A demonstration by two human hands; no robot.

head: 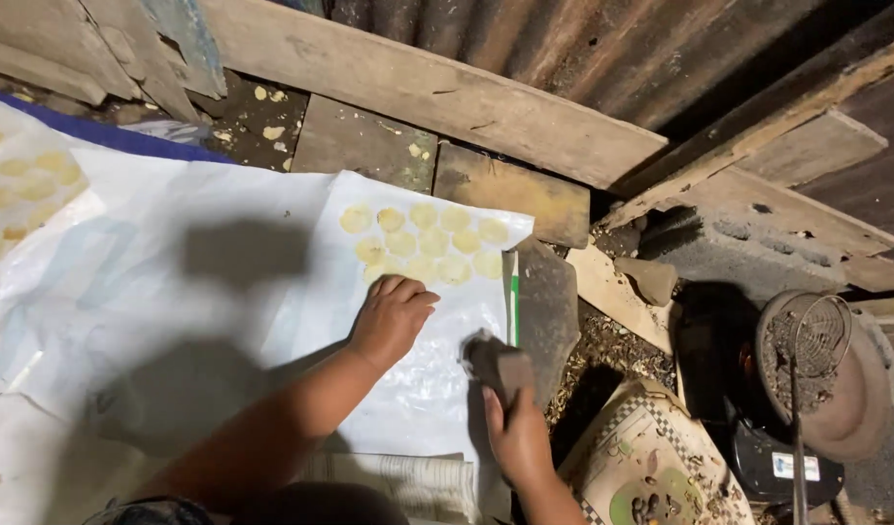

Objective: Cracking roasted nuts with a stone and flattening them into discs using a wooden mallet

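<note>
Pale yellow discs [424, 242] lie in tight rows at the upper middle of the white plastic sheet [223, 282], apparently spread to dry. The left hand [392, 316] rests fingers-together, palm down, just below them. The right hand [513, 428], lower centre, is clamped on a brown block [496, 362], wrist raised.

- The left hand [393, 316] covers part of the white sheet [223, 292]; what lies under its palm cannot be seen.
- The yellow discs [19, 185] at the left run off the frame.
- The block [500, 367] in the right hand [517, 436] is blurred.
</note>
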